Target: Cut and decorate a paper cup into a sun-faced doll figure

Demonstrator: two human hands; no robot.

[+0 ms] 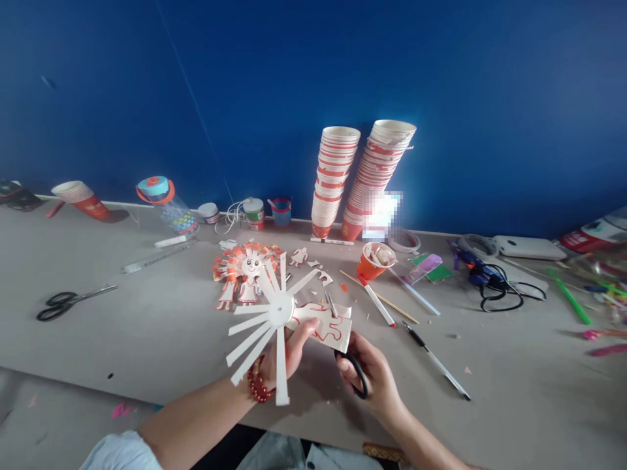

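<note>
Pinched in my left hand [294, 346] is a white paper cutout [280, 312], its round base fringed with long strips that fan out. From the base extends a flap with a figure drawn in red outline [329, 329]. My right hand [367, 369] has its fingers through the black handles of a pair of scissors [360, 375]. The blades lie at the flap, partly hidden behind it, with a tip showing above. Just beyond my left hand lie finished-looking paper dolls [251, 274] with orange and white fringes around drawn faces.
Two tall stacks of paper cups [336, 176] lean by the blue wall. An orange cup of scraps [371, 264], a red marker [377, 301] and a pen [435, 359] lie right of centre. Other scissors [68, 301] rest at left, near a bottle [169, 205]. A glue gun [482, 274] sits at right.
</note>
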